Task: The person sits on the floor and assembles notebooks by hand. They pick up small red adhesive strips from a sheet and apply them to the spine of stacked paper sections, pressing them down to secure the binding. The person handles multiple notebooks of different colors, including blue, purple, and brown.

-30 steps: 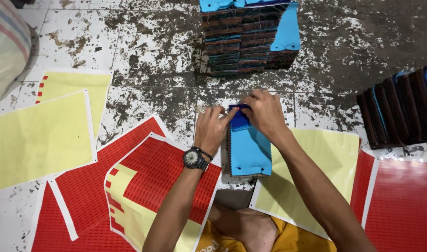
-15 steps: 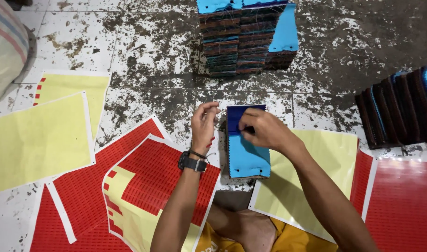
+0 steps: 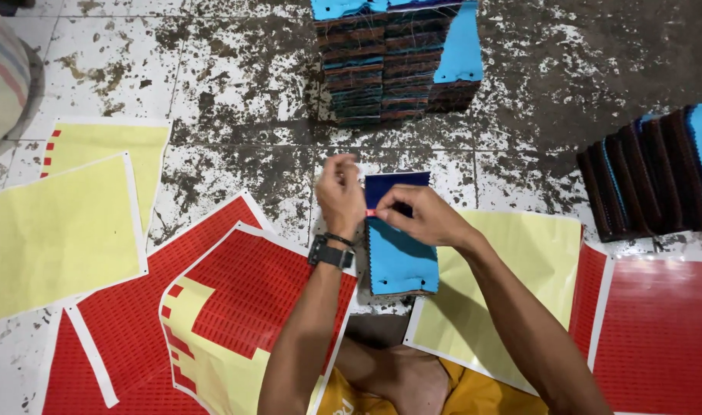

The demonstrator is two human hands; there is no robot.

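The small red sticker [image 3: 371, 213] sits pinched between my right hand's [image 3: 416, 217] thumb and forefinger, right at the line where the dark navy swatch [image 3: 397, 187] meets the bright blue swatch [image 3: 401, 261] of the little fabric stack in front of me. That hand is closed tight on the sticker, pressing it toward the cloth. My left hand [image 3: 340, 192], wristwatch [image 3: 329, 253] below it, stands edge-on beside the stack with its fingers curled loosely; it seems to steady the left edge of the fabric, though I cannot tell whether it actually grips anything, since its fingertips are turned away from view.

The stack lies on the floor between my knees, close enough to work without reaching. The red sticker sheet [image 3: 259, 292], partly peeled to its yellow backing, lies just left of it, handy for the next label. Spent yellow backing sheets [image 3: 59, 230] lie further left, and another [image 3: 512, 261] passes under my right forearm. A tall pile of swatch stacks [image 3: 389, 69] sits beyond on the stained tile floor [image 3: 236, 84], cut off by the top edge; another row of swatch stacks [image 3: 650, 177] runs off the right edge. The sticker itself is too small to make out.
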